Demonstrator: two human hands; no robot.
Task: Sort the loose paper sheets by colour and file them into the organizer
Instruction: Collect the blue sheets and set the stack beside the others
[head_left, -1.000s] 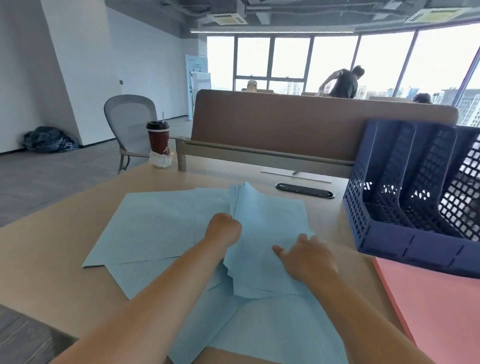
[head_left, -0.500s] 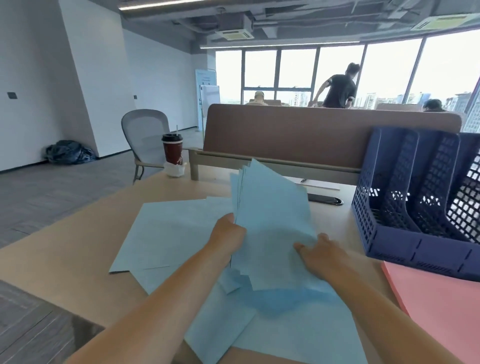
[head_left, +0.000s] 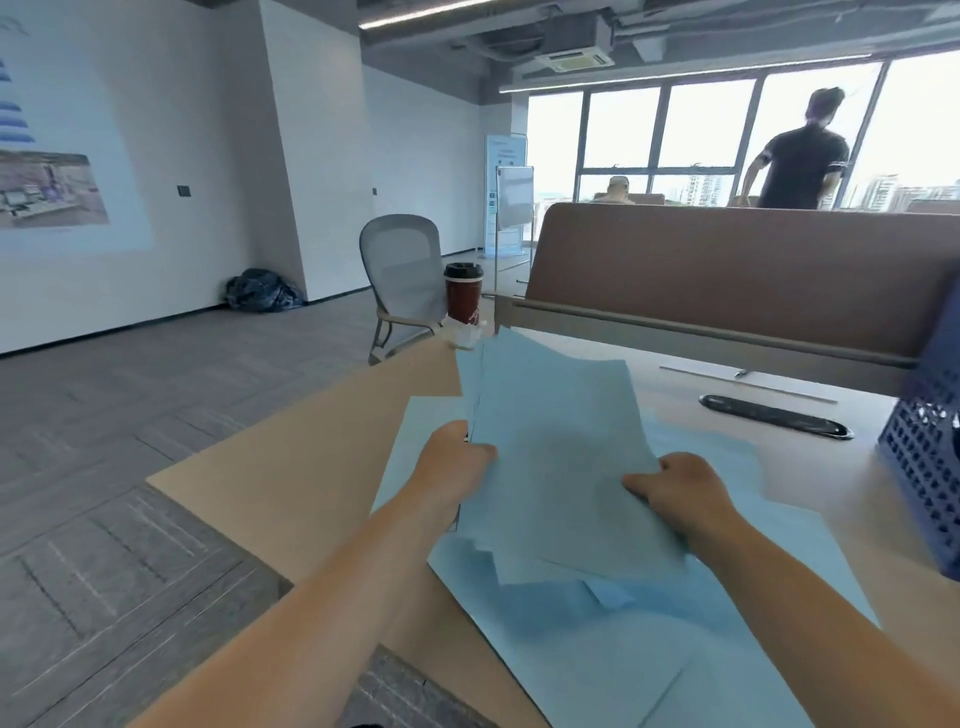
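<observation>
A stack of light blue paper sheets (head_left: 558, 457) is lifted off the wooden table (head_left: 311, 467), tilted up and fanned at its far edge. My left hand (head_left: 454, 457) grips the stack's left edge. My right hand (head_left: 680, 488) grips its right edge. More blue sheets (head_left: 649, 649) lie flat on the table under and around the stack. The dark blue mesh organizer (head_left: 930, 462) stands at the right edge of the view, only partly visible.
A dark red coffee cup (head_left: 462, 299) stands at the table's far left corner beside crumpled tissue. A brown divider panel (head_left: 727, 270) runs along the table's back. A black cable grommet (head_left: 774, 415) sits near it. A grey chair (head_left: 400, 280) stands beyond the table; a person stands by the windows.
Both hands have raised the blue stack off the table and tilted it up. The view has swung left, so the organizer slid to the right edge and the pink sheets left the view.
</observation>
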